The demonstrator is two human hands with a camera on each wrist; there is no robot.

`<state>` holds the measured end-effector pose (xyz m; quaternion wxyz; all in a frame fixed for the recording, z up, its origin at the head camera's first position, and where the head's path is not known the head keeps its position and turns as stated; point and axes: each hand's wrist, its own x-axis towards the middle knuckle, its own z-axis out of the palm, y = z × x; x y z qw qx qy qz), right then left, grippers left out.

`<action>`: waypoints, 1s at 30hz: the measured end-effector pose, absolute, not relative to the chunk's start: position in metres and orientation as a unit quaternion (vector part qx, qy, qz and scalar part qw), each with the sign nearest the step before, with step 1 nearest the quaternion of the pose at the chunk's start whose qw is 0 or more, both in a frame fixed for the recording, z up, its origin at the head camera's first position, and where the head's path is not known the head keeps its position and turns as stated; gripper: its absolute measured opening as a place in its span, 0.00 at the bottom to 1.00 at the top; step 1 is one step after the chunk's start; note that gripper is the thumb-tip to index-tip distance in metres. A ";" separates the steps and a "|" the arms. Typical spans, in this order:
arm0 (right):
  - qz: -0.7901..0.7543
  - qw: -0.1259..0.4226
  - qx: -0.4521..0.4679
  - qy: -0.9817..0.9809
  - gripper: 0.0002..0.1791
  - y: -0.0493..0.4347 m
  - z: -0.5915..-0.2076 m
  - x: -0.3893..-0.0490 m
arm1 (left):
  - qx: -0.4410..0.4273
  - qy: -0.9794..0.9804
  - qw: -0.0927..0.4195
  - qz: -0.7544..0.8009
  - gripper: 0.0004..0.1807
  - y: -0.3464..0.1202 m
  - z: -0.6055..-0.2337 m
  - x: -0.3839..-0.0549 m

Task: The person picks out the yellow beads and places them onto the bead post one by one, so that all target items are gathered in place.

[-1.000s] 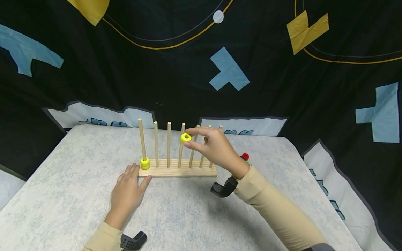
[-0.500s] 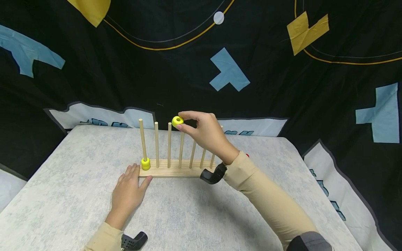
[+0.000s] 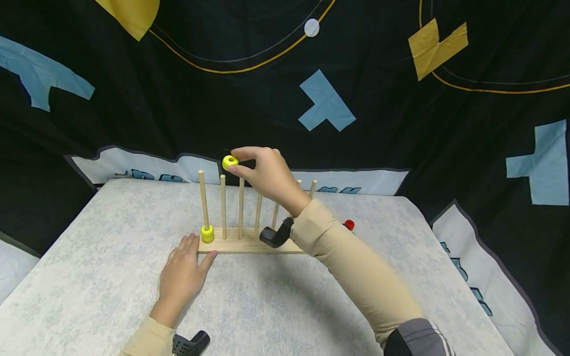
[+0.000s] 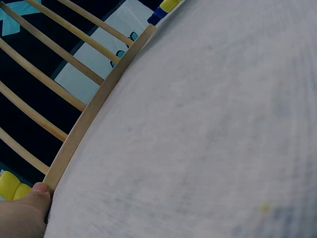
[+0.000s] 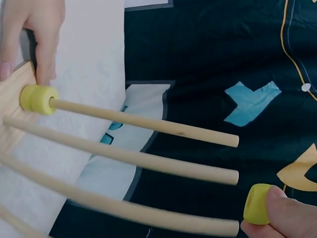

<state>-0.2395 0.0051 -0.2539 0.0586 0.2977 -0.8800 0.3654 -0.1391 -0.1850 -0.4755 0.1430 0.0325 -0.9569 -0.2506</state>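
Note:
A wooden peg stand (image 3: 249,246) with several upright rods stands on the table. Two yellow beads (image 3: 207,234) are stacked at the bottom of its leftmost rod. At that end my left hand (image 3: 182,272) holds the base between thumb and fingers; the thumb (image 4: 37,196) lies along the front edge in the left wrist view. Above the rods, my right hand (image 3: 267,173) pinches another yellow bead (image 3: 230,162) between thumb and finger, its hole visible. In the right wrist view this held bead (image 5: 256,204) is apart from the rod tips.
Beyond the stand's right end lie a red bead (image 3: 349,225) and other coloured pieces, partly hidden by the right arm. Blue and yellow pieces (image 4: 163,11) show there in the left wrist view. A black patterned cloth (image 3: 249,109) hangs behind the table (image 3: 111,277).
My right hand has carried the yellow bead left and upward, from in front of the middle rods to above the second rod from the left. The left hand has stayed on the base.

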 end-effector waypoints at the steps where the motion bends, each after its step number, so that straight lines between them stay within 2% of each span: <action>1: 0.367 0.056 0.299 -0.879 0.22 0.002 -0.253 -0.240 | 0.033 -0.957 0.144 -0.251 0.40 -0.185 -0.475 -0.139; 12: 0.342 0.039 0.311 -0.886 0.22 -0.028 -0.253 -0.237 | 0.037 -0.956 0.150 -0.250 0.39 -0.184 -0.478 -0.140; 30: 0.309 0.045 0.324 -0.893 0.21 -0.038 -0.253 -0.233 | 0.039 -0.955 0.150 -0.252 0.39 -0.184 -0.476 -0.140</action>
